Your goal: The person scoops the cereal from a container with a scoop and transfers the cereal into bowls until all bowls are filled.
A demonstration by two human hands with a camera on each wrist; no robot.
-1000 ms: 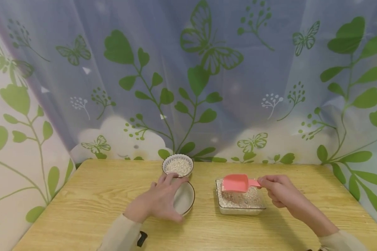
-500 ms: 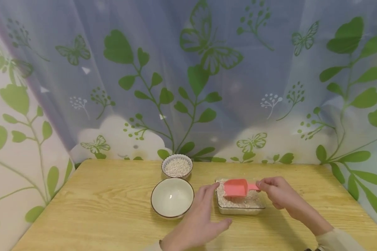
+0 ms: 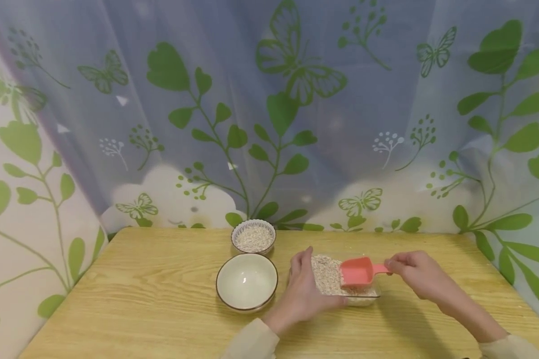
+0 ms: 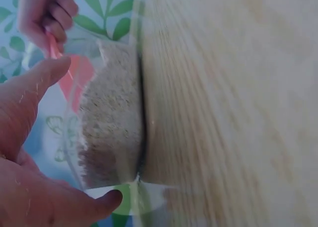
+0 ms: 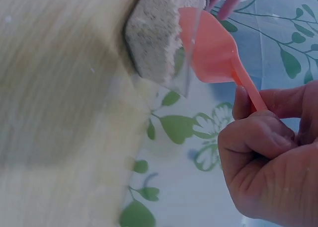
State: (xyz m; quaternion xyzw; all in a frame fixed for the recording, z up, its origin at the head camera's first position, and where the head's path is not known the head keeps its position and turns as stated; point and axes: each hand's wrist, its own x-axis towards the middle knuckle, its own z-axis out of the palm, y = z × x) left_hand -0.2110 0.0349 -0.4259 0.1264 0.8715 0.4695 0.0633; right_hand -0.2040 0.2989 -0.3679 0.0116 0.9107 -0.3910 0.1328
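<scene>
My right hand (image 3: pixel 419 274) pinches the handle of a pink scoop (image 3: pixel 357 272), which is over a clear rectangular glass container (image 3: pixel 364 301) with its lip at the oat flakes (image 3: pixel 328 275). In the right wrist view the thumb and curled fingers hold the scoop's handle (image 5: pixel 248 88). My left hand (image 3: pixel 303 289) lies along the container's left side, thumb stretched along the front wall and fingers towards the back corner. The left wrist view shows this thumb and finger spread, nearly straight, on either side of the container (image 4: pixel 112 115).
Left of the container stands a cream bowl (image 3: pixel 247 281) with a dark rim and nothing in it. Behind it, a smaller fluted bowl (image 3: pixel 253 239) holds pale flakes. A patterned curtain (image 3: pixel 233 99) hangs at the back edge of the wooden table (image 3: pixel 139 289).
My left hand has moved from the cream bowl rightward to the glass container. The scoop in my right hand has lowered into the flakes and shifted right, leaving them heaped towards the left.
</scene>
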